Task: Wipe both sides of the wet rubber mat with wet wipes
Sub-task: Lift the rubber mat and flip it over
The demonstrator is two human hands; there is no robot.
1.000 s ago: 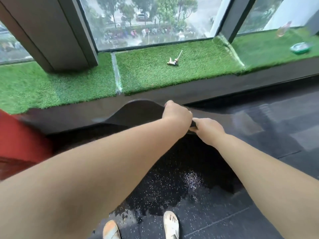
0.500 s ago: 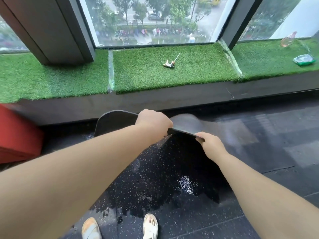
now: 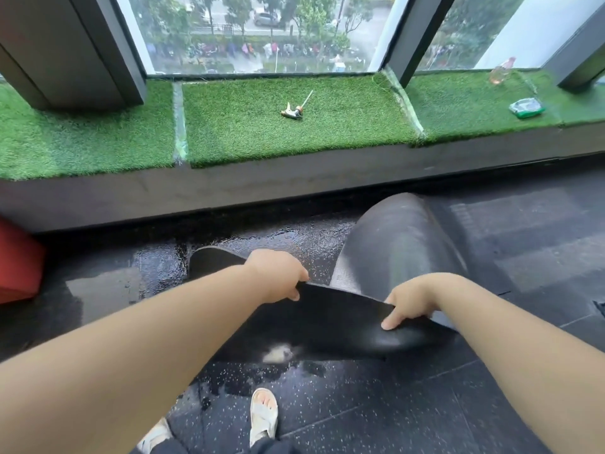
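A black rubber mat [image 3: 327,322] is lifted off the wet floor and folded over, its grey underside [image 3: 399,247] arching up behind my hands. My left hand [image 3: 278,273] grips the mat's raised edge from above. A little to the right, my right hand [image 3: 409,301] pinches the same edge, fingers over the front face. A green pack of wet wipes [image 3: 526,108] lies on the grass-covered sill at the far right, out of reach of both hands.
Artificial grass [image 3: 262,132] covers the window ledge, with a hose nozzle [image 3: 293,111] lying on it and a clear bottle [image 3: 499,72] at the right. A red object [image 3: 18,263] stands at the left. Water pools on the speckled dark floor [image 3: 229,250]. My sandalled feet [image 3: 263,414] are below.
Both hands have pulled the mat's edge toward me and spread apart. The mat has folded further, showing more grey underside on the right and wet floor behind it.
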